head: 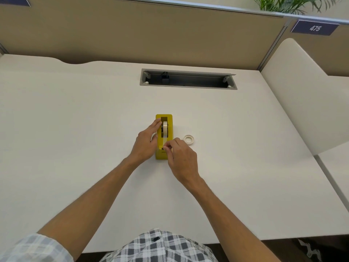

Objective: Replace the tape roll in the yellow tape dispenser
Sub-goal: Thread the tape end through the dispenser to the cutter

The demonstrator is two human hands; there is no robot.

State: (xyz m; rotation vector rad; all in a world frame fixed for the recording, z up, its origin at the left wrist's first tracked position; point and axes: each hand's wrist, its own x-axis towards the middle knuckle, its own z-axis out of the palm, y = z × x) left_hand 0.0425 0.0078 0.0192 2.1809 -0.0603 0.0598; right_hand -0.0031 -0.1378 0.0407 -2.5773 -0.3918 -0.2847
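Big white desk (94,114) with a cable tray slot (188,79) cut in near the back divider, and pretty much dead centre sits the yellow tape dispenser (163,137), long axis running straight away from the person, cutter end nearest them. There's a tape roll (165,127) already sitting upright in its well. Left hand (146,142) is steadying the dispenser from its left side, fingers flat along the body up by the roll. Right hand (181,156) is at the near end, fingertips pinching what looks like the loose tape end right by the cutter, so I'd guess they're threading it. The other roll (189,139) lies flat just right of the dispenser.
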